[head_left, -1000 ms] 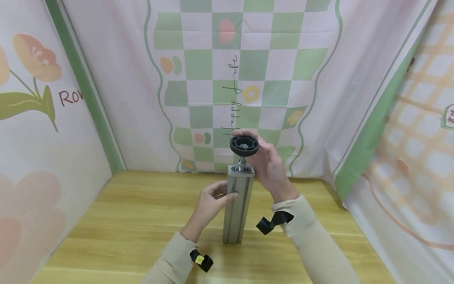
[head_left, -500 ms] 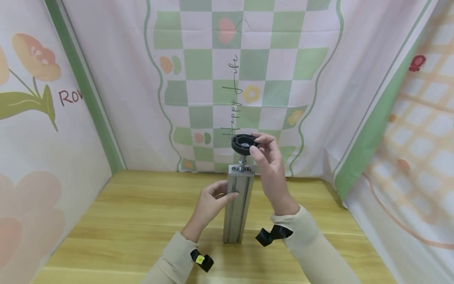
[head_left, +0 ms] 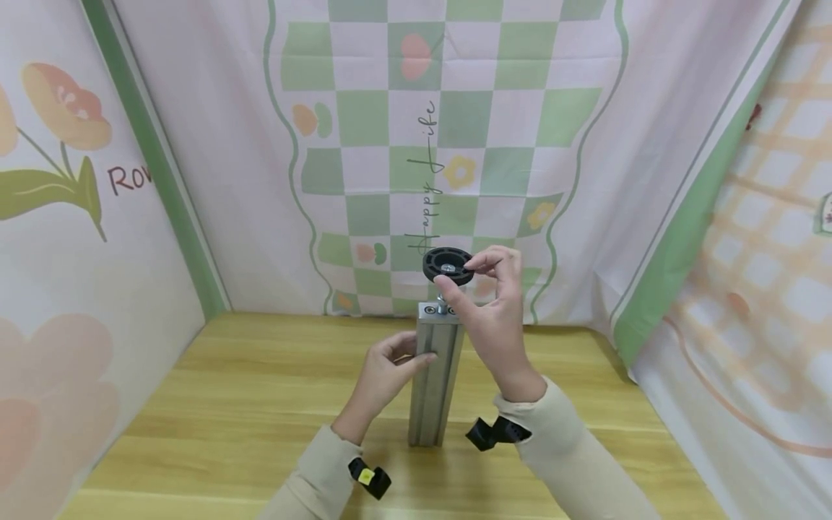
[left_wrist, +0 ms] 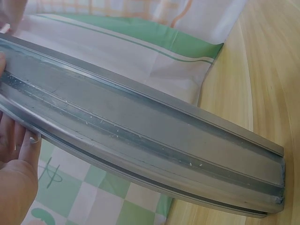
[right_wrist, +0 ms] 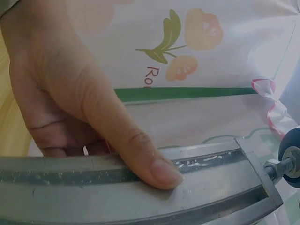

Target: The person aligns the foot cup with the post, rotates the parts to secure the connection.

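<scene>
A silver aluminium profile (head_left: 430, 397) stands upright on the table. A metal end plate (head_left: 425, 311) with screws caps its top, and from it rises a threaded stem carrying a round black levelling foot (head_left: 448, 267). My left hand (head_left: 386, 368) grips the profile's upper part, its thumb (right_wrist: 161, 173) lying across the grooved face in the right wrist view. My right hand (head_left: 500, 318) pinches the foot's rim, thumb at the front and fingers at the right side. In the left wrist view the profile (left_wrist: 140, 126) runs down to its lower end on the table.
The wooden table (head_left: 247, 404) reaches back to a checkered fabric curtain (head_left: 364, 119). Printed fabric also hangs at the left and right sides. Each wrist wears a black strap mount, such as the right one (head_left: 497, 432).
My right hand has come from open behind the foot to pinching its rim, thumb now toward the front. The left hand and the profile stay where they were.
</scene>
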